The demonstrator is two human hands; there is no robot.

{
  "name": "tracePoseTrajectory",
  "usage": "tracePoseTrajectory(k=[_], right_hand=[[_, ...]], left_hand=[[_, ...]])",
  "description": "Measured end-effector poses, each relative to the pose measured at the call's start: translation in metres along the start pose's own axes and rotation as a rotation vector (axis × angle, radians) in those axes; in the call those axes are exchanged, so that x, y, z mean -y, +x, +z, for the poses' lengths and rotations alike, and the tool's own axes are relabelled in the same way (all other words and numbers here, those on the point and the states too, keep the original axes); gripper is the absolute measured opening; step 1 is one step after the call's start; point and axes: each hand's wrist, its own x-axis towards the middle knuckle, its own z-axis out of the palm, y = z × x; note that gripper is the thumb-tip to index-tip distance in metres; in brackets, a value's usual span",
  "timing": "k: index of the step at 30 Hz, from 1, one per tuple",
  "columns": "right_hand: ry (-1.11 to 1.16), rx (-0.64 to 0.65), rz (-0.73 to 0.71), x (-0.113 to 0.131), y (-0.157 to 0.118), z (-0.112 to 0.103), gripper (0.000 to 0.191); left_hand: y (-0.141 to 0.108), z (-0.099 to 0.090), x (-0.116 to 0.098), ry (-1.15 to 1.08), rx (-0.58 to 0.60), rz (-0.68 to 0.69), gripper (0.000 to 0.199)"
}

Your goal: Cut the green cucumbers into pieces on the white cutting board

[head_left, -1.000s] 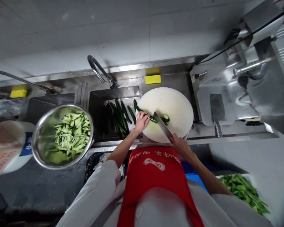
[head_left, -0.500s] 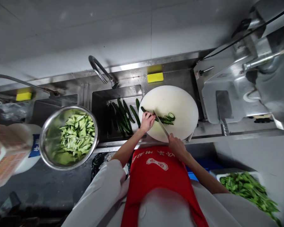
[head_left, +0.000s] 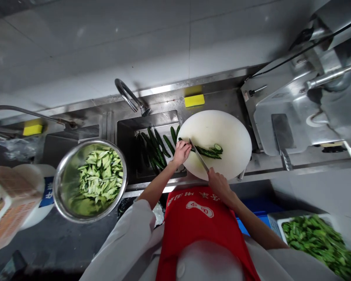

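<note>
My left hand (head_left: 181, 152) is closed over a dark green cucumber (head_left: 180, 139) at the left side of the round white cutting board (head_left: 216, 127). In my right hand (head_left: 218, 181) is a kitchen knife (head_left: 201, 159), its blade slanting up and left to the cucumber beside my left fingertips. Sliced cucumber (head_left: 210, 153) lies on the board just right of the blade, with one pale round end showing. Most of the held cucumber is hidden beneath my fingers.
Whole cucumbers (head_left: 155, 146) lie in the sink (head_left: 125, 128) under a faucet (head_left: 130, 95). A steel bowl (head_left: 58, 179) of cut cucumber (head_left: 101, 175) stands left. A yellow sponge (head_left: 194, 100) sits behind the board; a cleaver (head_left: 282, 134) lies right. Leafy greens (head_left: 316, 238) fill a crate lower right.
The whole view has shifted slightly, so things appear a little lower and to the right. Less of the held cucumber shows left of my fingers, and the slices reach farther right of the knife.
</note>
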Motion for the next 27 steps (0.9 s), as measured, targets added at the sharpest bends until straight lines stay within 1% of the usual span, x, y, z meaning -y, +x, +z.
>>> tracePoseTrajectory(k=[2,4,8,10,13,18,21,24,26,27], right_hand=[[0.01,0.014,0.014,-0.001,0.009,0.0,0.028],[0.013,0.02,0.018,-0.009,0.011,-0.003,0.028],[-0.02,0.004,0.046,-0.023,-0.002,-0.012,0.029],[-0.04,-0.011,0.053,-0.021,-0.01,-0.015,0.029],[-0.052,-0.028,0.026,-0.01,-0.02,-0.017,0.028],[-0.058,-0.024,0.005,0.003,-0.024,-0.017,0.027],[-0.028,-0.007,-0.001,0.011,-0.015,-0.014,0.029],[-0.009,0.0,0.004,0.02,0.007,-0.01,0.029],[0.006,-0.005,0.021,0.017,0.024,-0.007,0.03],[0.018,-0.013,0.03,0.011,0.031,-0.006,0.03]], left_hand=[[0.0,-0.005,0.007,-0.017,-0.001,0.0,0.024],[0.0,-0.007,0.01,-0.023,-0.011,-0.015,0.024],[0.001,0.0,0.005,-0.058,0.022,0.017,0.023],[0.002,0.005,0.001,-0.08,0.009,0.027,0.024],[0.004,0.009,0.0,-0.098,-0.013,0.019,0.024],[0.008,0.008,-0.001,-0.104,0.014,0.005,0.026],[0.008,0.01,-0.003,-0.116,-0.004,0.001,0.026],[0.005,0.008,0.0,-0.095,0.017,0.0,0.026],[0.006,0.004,0.008,-0.053,0.021,-0.008,0.025],[0.007,0.001,0.013,-0.026,0.014,-0.018,0.024]])
